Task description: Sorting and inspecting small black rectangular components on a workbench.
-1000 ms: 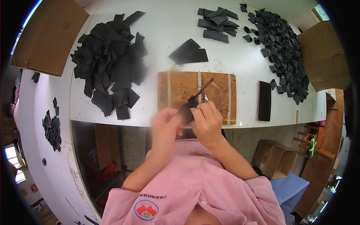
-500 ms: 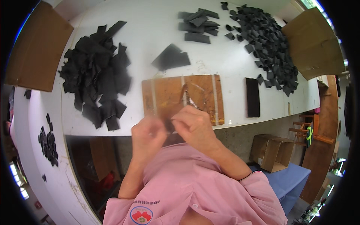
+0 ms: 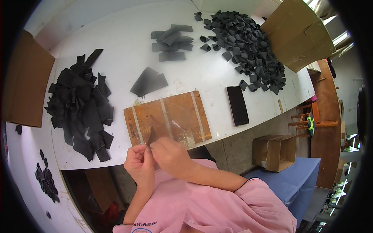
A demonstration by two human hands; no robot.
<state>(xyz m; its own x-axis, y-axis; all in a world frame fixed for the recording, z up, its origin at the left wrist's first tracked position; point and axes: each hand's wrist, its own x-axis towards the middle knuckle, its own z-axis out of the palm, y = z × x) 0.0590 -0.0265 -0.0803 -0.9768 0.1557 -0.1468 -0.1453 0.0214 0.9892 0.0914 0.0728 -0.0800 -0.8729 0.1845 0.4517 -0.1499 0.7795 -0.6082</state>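
Note:
Both my hands meet just over the near edge of a worn brown board [image 3: 145, 110] with pale strips across it. My left hand [image 3: 140, 162] is closed, its thumb and forefinger pinched together. Against it, my right hand [image 3: 170, 154] is closed too, knuckles up. From between the fingertips a small dark piece [image 3: 150, 135] points up over the board; it looks like black fabric, but the fingers cover most of it. Beyond the board lie overlapping flat black pieces [image 3: 149, 82].
A heap of flat black pieces [image 3: 79, 105] lies left, a stack of black strips [image 3: 172, 42] at the back. Small folded black loops [image 3: 248, 46] are heaped far right beside a cardboard box [image 3: 297, 33]. A phone [image 3: 237, 106] lies right of the board. Another box [image 3: 25, 77] stands left.
The view has swung, so the table's things sit further left and lower. My hands have come together at the fingertips, and the left one is no longer blurred.

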